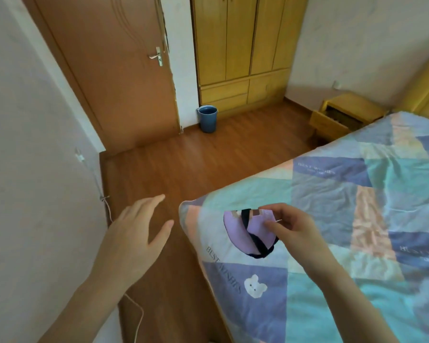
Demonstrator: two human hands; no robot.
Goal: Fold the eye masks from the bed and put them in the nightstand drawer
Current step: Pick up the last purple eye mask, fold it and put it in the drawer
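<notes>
A purple eye mask [243, 231] with a dark strap is pinched in my right hand [289, 225] above the near corner of the bed [357, 219]. It looks folded in half, and the strap hangs in a loop below it. My left hand [136, 233] floats over the floor to the left of the bed, fingers spread and holding nothing. The wooden nightstand [349, 107] stands at the far side of the bed by the wall, and its drawer [332, 121] is pulled out.
A patchwork quilt covers the bed. A blue bin [207, 118] stands by the brown door [114, 70] and the yellow wardrobe [245, 50]. Wooden floor runs between the bed and the left wall, where a white cable [134, 315] hangs down.
</notes>
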